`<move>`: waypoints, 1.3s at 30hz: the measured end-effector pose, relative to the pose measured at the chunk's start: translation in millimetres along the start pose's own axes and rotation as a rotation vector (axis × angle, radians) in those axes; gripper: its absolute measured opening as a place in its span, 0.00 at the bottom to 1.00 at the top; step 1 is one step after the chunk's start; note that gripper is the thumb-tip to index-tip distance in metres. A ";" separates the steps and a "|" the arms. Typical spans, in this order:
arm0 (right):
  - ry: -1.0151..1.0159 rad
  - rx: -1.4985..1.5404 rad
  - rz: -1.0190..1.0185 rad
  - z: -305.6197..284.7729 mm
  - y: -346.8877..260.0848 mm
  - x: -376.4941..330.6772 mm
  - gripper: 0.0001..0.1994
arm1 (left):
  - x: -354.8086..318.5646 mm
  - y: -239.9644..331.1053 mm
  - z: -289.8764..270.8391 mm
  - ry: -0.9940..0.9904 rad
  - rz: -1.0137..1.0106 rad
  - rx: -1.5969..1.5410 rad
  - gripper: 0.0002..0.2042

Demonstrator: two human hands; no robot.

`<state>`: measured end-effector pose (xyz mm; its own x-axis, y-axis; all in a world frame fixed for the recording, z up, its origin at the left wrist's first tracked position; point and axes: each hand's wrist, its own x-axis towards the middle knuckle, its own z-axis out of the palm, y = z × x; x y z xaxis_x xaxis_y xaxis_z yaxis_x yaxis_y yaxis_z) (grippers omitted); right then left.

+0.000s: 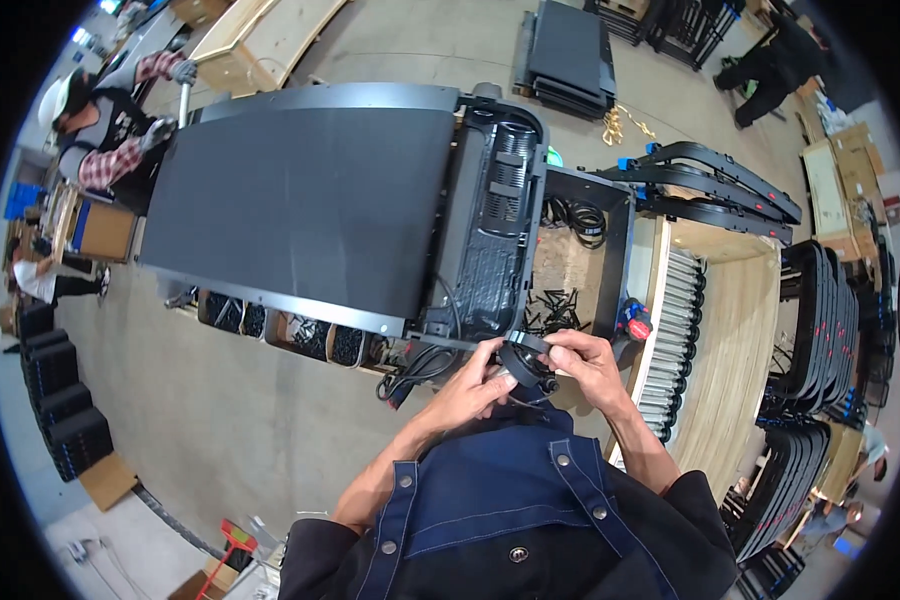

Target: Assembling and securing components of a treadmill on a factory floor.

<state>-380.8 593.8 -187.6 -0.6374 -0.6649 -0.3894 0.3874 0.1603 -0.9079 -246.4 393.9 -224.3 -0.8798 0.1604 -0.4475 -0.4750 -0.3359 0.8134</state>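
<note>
Close to my body, both hands hold a black round part [523, 366] with a dark band around its upper side. My left hand [473, 388] grips it from the left, with the thumb across its front. The fingers of my right hand [585, 366] pinch the band at the upper right. The part's exact kind is hard to make out. Just beyond my hands lies a treadmill [300, 190], its wide black running belt facing up. Its uncovered motor compartment [482, 240] is at the right end, and a black cable [417, 374] hangs below.
Right of the treadmill, a box [567, 262] holds coiled black belts and loose screws. A wooden crate [727, 330] with a row of metal cylinders [673, 345] stands at my right. Bins of hardware [300, 332] line the treadmill's near side. A co-worker [110, 135] stands at its far left.
</note>
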 end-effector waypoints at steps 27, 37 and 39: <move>-0.037 -0.684 -0.614 33.5 -60.8 116.6 0.40 | 89.1 86.1 -58.9 0.388 0.569 0.615 0.29; 0.455 -0.228 -0.414 -58.7 -89.7 375.7 0.31 | 221.5 228.8 -135.7 0.771 0.549 1.212 0.16; 0.480 -0.212 -0.335 -59.7 -94.5 410.7 0.34 | 238.2 206.7 -206.0 0.860 0.543 1.440 0.15</move>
<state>-718.9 349.1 -271.1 -0.9490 -0.3098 -0.0594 0.0050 0.1733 -0.9849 -550.0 171.5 -239.4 -0.8966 -0.3303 0.2951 -0.2146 0.9068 0.3629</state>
